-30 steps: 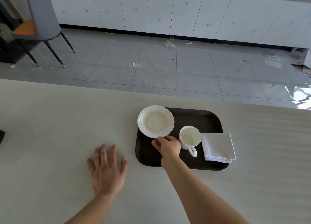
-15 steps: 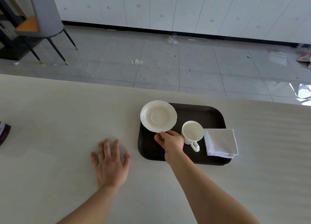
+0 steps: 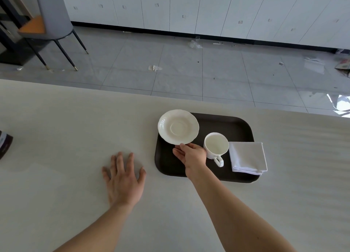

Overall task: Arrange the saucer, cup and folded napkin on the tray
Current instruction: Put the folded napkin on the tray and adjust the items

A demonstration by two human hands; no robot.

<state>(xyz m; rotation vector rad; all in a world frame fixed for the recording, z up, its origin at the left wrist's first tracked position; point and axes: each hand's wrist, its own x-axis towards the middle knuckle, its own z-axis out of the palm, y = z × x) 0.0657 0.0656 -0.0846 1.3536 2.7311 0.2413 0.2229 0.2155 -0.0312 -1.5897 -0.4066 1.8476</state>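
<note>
A dark brown tray (image 3: 236,124) lies on the pale table. My right hand (image 3: 191,155) pinches the near rim of a white saucer (image 3: 178,126), which is over the tray's far left corner and overhangs its edge. A white cup (image 3: 216,145) stands upright on the tray just right of my hand, handle toward me. A folded white napkin (image 3: 248,157) lies on the tray's right part. My left hand (image 3: 124,177) rests flat on the table left of the tray, fingers spread.
The table's far edge (image 3: 113,89) drops to a grey tiled floor with scraps of litter. A grey chair (image 3: 51,20) stands far left. A dark object (image 3: 4,145) sits at the table's left border.
The view has shifted slightly; my right hand keeps hold of the saucer over the tray's far left corner. Cup, napkin and left hand stay where they were.
</note>
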